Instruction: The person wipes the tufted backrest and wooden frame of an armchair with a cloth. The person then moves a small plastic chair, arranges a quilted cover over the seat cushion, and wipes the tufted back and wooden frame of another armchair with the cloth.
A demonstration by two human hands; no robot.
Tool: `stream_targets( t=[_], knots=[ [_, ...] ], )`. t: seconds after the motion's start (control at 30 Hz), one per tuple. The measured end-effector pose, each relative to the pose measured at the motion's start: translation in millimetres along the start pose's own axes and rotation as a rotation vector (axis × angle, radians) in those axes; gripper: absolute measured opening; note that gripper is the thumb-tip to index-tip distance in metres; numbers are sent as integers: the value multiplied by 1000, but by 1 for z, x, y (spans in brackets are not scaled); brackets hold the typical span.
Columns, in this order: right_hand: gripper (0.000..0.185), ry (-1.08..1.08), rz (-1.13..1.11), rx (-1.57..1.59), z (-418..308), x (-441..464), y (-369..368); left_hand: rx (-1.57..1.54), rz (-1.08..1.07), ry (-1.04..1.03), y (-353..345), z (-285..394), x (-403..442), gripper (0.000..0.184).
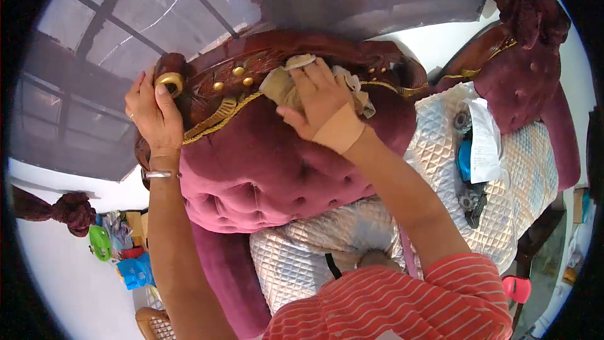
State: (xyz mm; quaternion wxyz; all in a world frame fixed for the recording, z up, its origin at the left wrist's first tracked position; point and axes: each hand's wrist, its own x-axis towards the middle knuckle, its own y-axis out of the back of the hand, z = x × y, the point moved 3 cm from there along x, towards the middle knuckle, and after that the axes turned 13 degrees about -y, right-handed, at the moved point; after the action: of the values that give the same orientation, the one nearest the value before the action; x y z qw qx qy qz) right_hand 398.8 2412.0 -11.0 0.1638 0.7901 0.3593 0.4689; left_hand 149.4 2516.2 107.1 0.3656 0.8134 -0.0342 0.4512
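Observation:
My right hand (321, 101) presses a crumpled beige cloth (280, 88) onto the carved, dark red wooden top rail (270, 47) of a sofa back. Its fingers lie over the cloth, whose pale edges stick out on both sides. My left hand (154, 110) grips the scrolled wooden end (171, 66) of the same rail at the left, with the thumb in front near a gold ring. Gold knobs (238, 71) and a gold rope trim (223, 119) run along the rail. Below it is the tufted purple upholstery (270, 164).
A quilted cover (302, 258) lies over the seat. A white paper (483, 141) and a blue-and-dark object (465, 160) rest on it at the right. Behind the sofa hangs a sheer grey curtain (302, 0). Bags and a green item (99, 242) stand at the left.

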Motion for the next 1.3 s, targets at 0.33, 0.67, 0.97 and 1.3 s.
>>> stream_targets(
  t=[0.33, 0.67, 0.97, 1.3],
  knots=[
    [18, 12, -68, 501, 13, 5, 73, -31, 26, 3, -1, -4, -1, 43],
    [41, 70, -676, -171, 87, -44, 41, -22, 32, 6, -2, -7, -3, 40],
    [31, 111, -694, 460, 65, -46, 91, -15, 39, 2, -3, -7, -3, 42],
    [42, -791, -801, 834, 65, -45, 146, -44, 34, 50, -3, -9, -5, 43]
  ],
)
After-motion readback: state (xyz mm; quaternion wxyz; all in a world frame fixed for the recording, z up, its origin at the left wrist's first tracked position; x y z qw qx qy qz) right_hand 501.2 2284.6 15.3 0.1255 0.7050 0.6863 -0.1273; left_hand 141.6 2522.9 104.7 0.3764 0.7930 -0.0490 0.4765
